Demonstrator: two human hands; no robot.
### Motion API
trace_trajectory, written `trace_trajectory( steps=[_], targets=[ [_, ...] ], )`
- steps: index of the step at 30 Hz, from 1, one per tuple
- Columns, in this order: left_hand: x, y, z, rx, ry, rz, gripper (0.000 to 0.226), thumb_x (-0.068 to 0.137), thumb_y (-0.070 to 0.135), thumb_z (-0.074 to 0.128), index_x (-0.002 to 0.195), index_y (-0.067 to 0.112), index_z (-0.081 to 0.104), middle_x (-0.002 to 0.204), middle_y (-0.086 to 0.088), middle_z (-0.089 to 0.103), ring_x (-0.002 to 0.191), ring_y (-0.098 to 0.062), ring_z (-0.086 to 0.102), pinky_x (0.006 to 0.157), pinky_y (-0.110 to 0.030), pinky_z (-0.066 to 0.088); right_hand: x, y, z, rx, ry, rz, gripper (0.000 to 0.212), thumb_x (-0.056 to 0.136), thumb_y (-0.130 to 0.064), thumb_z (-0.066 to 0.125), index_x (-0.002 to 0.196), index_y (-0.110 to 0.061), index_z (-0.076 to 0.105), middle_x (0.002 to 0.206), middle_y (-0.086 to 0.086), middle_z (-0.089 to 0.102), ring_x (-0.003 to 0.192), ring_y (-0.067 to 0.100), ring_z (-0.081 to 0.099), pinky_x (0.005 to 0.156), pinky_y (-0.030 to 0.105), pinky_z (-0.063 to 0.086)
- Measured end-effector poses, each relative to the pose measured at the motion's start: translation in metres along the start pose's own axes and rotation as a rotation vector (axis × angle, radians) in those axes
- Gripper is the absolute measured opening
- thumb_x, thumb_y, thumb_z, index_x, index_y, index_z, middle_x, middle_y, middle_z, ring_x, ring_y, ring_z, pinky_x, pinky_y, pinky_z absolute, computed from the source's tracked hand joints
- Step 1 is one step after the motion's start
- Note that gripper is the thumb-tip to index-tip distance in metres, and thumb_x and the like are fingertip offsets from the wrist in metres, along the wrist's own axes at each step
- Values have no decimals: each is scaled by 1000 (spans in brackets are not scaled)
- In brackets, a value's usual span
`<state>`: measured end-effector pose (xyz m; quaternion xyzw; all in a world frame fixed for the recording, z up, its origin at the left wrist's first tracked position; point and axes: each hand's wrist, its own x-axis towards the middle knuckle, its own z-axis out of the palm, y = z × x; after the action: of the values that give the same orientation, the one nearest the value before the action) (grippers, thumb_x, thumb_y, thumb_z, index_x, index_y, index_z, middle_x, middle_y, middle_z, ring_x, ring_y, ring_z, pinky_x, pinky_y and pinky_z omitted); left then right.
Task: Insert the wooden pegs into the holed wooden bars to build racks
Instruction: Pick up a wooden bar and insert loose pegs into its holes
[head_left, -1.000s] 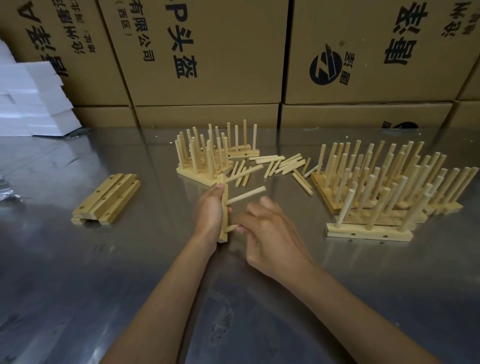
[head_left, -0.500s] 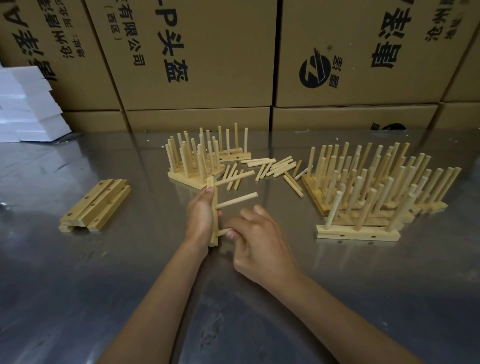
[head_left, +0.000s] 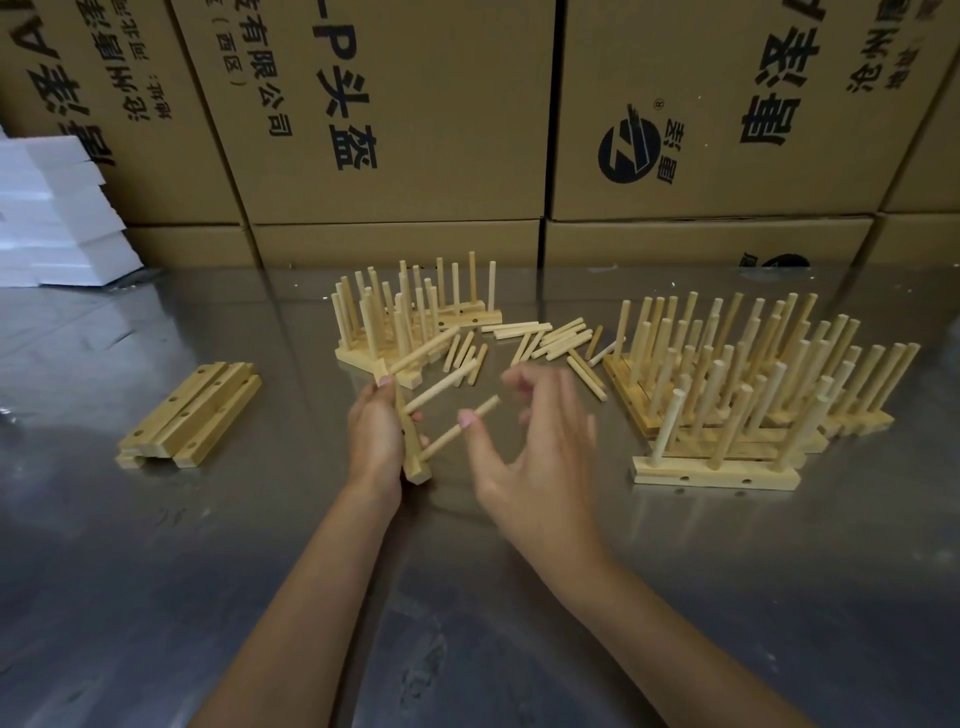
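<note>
Our left hand grips a pale, holed wooden bar, held on end just above the steel table, fingers and thumb curled round it. Three light round wooden pegs stand out of the bar toward the right. Our right hand is blurred beside them, fingers spread and loose, holding nothing; its thumb tip lies at or near the lowest peg.

We judge this bar fully pegged, so this rack is done. The next move calls for setting it with the finished racks on the right or the nearer cluster behind our hands, then taking a bare bar from the stack of plain bars at left and a peg from the loose pegs beyond.

Half a second ago the right hand's fingers were closed on the lowest peg at the bar, seating it; now that hand has let go and opened, and the peg stands free.
</note>
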<state>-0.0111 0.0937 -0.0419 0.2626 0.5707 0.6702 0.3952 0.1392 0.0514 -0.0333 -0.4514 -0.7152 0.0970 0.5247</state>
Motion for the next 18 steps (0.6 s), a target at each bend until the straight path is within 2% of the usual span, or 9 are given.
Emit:
trace_trajectory(
  steps=[2, 4, 5, 7, 10, 12, 14, 16, 18],
  targets=[
    [2, 2, -4, -30, 28, -5, 33, 108, 27, 36, 134, 16, 52, 98, -9, 61, 75, -20, 61, 49, -28, 52, -3, 5, 9, -44, -214, 123, 39, 85, -63, 56, 109, -33, 53, 82, -17, 51, 85, 4, 52, 82, 32, 36],
    [3, 4, -6, -71, 52, -15, 33, 108, 26, 34, 137, 18, 47, 104, -14, 62, 83, -29, 65, 46, -29, 54, -4, 8, 24, -34, -378, 171, 41, 85, -66, 57, 103, -30, 63, 73, -12, 55, 79, 8, 55, 79, 37, 43],
    [3, 4, -6, -73, 66, -12, 33, 108, 25, 33, 138, 19, 44, 103, -15, 62, 84, -32, 66, 44, -28, 53, -2, 8, 31, -3, -394, 174, 36, 86, -61, 60, 98, -27, 66, 70, -10, 58, 77, 11, 56, 77, 38, 46],
    [5, 6, -8, -53, 96, -5, 34, 108, 22, 29, 140, 17, 40, 93, -13, 62, 70, -29, 67, 40, -27, 52, 8, 10, 45, 57, -372, 207, 25, 89, -47, 64, 85, -22, 67, 67, -9, 61, 76, 15, 59, 73, 37, 49],
    [11, 8, -13, -62, 119, -20, 36, 108, 19, 26, 143, 17, 36, 89, -13, 60, 64, -26, 67, 44, -29, 53, 23, 13, 67, 93, -397, 297, 32, 87, -48, 65, 65, -26, 57, 59, -10, 58, 71, 17, 61, 71, 34, 44],
    [16, 11, -19, -77, 124, -30, 36, 107, 14, 27, 140, 14, 41, 91, -15, 61, 66, -26, 66, 47, -30, 54, 29, 15, 83, 93, -430, 327, 35, 85, -52, 65, 64, -25, 60, 55, -11, 56, 69, 18, 62, 72, 34, 43],
    [20, 12, -23, -46, 119, -16, 38, 102, 6, 30, 136, 7, 48, 100, -20, 63, 71, -27, 66, 49, -31, 56, 34, 16, 98, 106, -426, 351, 33, 83, -52, 68, 69, -22, 65, 60, -9, 60, 71, 19, 63, 72, 34, 46],
    [24, 11, -26, 152, 162, 38, 49, 96, 1, 34, 142, 7, 47, 124, -22, 61, 96, -33, 66, 70, -38, 58, 43, 19, 111, 40, -396, 338, 30, 82, -49, 71, 79, -20, 68, 81, -2, 67, 84, 23, 63, 74, 34, 50],
    [26, 12, -31, 411, 262, 109, 59, 93, 0, 38, 151, 9, 38, 143, -23, 47, 130, -37, 48, 104, -41, 43, 52, 20, 123, -77, -376, 294, 28, 82, -48, 72, 90, -21, 69, 101, 2, 64, 102, 24, 58, 84, 34, 50]
  ],
)
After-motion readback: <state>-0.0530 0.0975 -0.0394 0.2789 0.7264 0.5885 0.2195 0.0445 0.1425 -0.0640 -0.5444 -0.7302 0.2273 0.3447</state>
